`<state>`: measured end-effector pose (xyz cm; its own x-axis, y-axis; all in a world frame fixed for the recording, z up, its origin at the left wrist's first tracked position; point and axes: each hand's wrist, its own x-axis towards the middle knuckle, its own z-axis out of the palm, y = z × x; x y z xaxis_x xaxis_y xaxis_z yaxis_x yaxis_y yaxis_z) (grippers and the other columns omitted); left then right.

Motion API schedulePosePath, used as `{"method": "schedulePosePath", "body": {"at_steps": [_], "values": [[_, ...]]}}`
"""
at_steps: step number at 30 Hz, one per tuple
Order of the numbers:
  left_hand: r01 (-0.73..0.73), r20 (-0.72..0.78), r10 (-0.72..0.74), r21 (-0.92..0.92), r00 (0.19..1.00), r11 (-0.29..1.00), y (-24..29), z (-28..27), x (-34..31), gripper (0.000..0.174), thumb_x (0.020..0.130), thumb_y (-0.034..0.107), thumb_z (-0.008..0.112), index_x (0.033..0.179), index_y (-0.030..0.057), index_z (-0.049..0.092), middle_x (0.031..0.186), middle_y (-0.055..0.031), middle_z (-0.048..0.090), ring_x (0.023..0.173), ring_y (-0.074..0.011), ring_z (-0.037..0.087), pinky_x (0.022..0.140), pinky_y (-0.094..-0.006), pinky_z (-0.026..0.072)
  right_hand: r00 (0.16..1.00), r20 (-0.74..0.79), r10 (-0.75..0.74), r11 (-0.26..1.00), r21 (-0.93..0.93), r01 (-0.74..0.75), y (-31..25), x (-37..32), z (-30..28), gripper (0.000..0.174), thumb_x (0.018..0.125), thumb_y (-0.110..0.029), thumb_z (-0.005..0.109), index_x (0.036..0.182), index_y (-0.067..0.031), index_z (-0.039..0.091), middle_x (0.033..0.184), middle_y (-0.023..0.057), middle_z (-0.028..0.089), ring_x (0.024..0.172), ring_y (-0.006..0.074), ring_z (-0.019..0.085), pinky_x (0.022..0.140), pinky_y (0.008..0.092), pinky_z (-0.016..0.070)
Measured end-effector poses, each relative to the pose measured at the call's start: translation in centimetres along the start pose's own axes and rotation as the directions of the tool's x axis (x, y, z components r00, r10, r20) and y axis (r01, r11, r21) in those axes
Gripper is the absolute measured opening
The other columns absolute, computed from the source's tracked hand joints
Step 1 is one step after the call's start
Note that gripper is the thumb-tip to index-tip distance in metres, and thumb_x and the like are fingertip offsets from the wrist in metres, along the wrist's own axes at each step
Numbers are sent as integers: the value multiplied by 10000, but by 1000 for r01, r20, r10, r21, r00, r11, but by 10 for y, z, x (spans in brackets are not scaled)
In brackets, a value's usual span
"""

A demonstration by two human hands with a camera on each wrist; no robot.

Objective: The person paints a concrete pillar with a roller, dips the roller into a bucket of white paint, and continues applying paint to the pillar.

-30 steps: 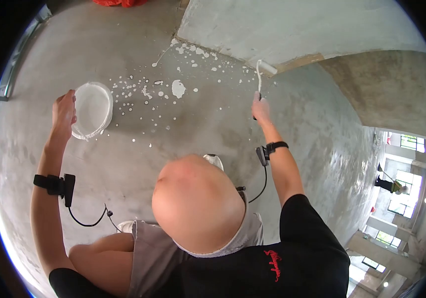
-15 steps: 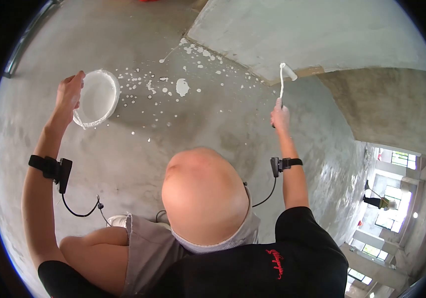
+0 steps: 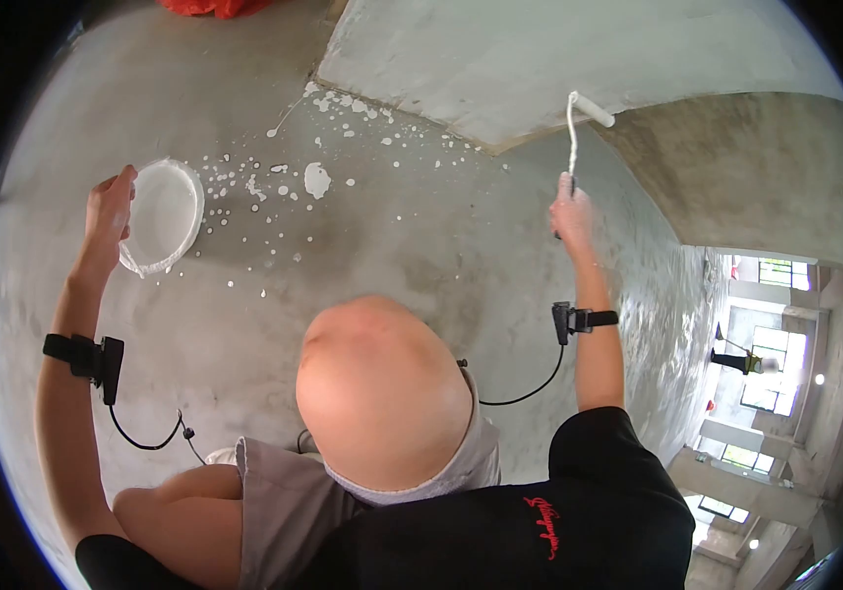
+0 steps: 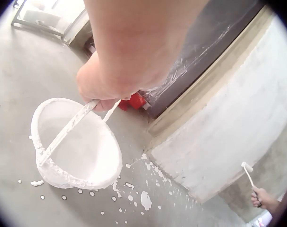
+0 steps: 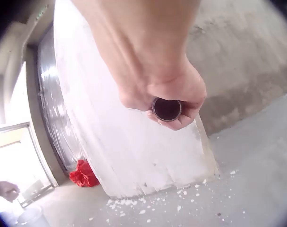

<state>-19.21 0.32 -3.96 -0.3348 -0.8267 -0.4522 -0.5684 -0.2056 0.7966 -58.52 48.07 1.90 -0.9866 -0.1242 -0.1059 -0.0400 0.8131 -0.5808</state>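
My left hand (image 3: pixel 107 211) grips the thin bail handle (image 4: pixel 68 130) of a white, paint-coated bucket (image 3: pixel 198 206). In the left wrist view the bucket hangs tilted, its inside showing white. My right hand (image 3: pixel 571 216) is wrapped round the handle of a paint roller (image 3: pixel 594 108) with a white-smeared frame. From the right wrist, only the dark round end of the roller handle (image 5: pixel 167 109) shows, under the curled fingers. The roller's sleeve overlaps the right-hand edge of the pale painted wall (image 3: pixel 500 59) in the head view.
White paint spatters (image 3: pixel 316 180) dot the grey floor beside the bucket and along the wall's foot. A bare brown wall (image 3: pixel 736 177) adjoins the painted one. Something red (image 5: pixel 84 174) lies by the plastic-covered opening. Far off at the right, another person (image 3: pixel 751 363) stands near windows.
The roller has moved rightward along the painted wall's lower part to its right-hand edge, with my right arm reaching further out. My left hand keeps holding the bucket. The head view has shifted.
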Motion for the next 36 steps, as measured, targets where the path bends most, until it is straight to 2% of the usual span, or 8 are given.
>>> {"method": "schedulePosePath", "body": {"at_steps": [9,12,19,21,24,27,30,36], "values": [[-26,0,26,55,1000,998,6,7,-2,307,842,349,566,673,113,464,557,52,292,455,-68,223,423,-272,208,984,108,140,967,-230,-113,71,29,74,633,970,-492,386,744,60,595,627,192,618,513,314,631,517,436,485],[-23,0,23,39,1000,999,1,7,1,317,838,355,569,666,114,455,550,49,285,454,-69,222,422,-276,207,998,19,58,962,-266,-51,103,51,81,634,970,-488,389,734,64,594,655,203,623,576,336,649,552,436,496],[-14,-1,14,53,1000,998,2,12,2,326,844,356,565,656,127,432,561,58,281,463,-65,222,427,-271,205,996,-40,74,995,-67,-76,11,9,-1,622,965,-491,419,738,64,585,603,198,584,602,365,615,563,465,462],[-7,0,7,69,1000,998,-2,12,1,324,847,356,563,658,128,432,566,60,285,466,-65,223,430,-268,205,968,-206,-143,989,-72,131,-7,11,-15,619,970,-484,422,729,66,573,578,185,563,569,345,594,547,454,441],[10,27,-11,58,1000,998,-1,11,0,314,848,352,563,669,125,441,577,60,295,471,-60,222,432,-266,203,989,-133,-70,997,5,71,-34,6,-27,612,977,-467,414,756,78,581,616,205,580,631,367,610,592,453,446],[9,0,-9,68,1000,998,0,13,1,303,847,348,563,677,125,446,585,61,297,468,-56,209,427,-267,192,985,-155,-80,990,-125,61,-15,12,-16,610,975,-463,409,785,86,594,704,255,619,738,424,621,658,480,452],[2,-8,-1,46,1000,999,1,12,-1,304,846,348,564,677,124,446,582,62,297,464,-56,201,422,-271,180,994,-91,-59,983,-179,42,58,37,33,602,972,-459,401,845,91,611,814,306,635,852,469,612,732,508,459],[-19,13,18,100,1000,995,-4,11,8,316,843,364,569,676,121,456,588,58,313,458,-62,219,418,-274,185,994,-107,21,963,-264,-49,73,25,64,610,967,-473,386,875,79,629,873,327,629,918,479,604,780,528,465]]}}
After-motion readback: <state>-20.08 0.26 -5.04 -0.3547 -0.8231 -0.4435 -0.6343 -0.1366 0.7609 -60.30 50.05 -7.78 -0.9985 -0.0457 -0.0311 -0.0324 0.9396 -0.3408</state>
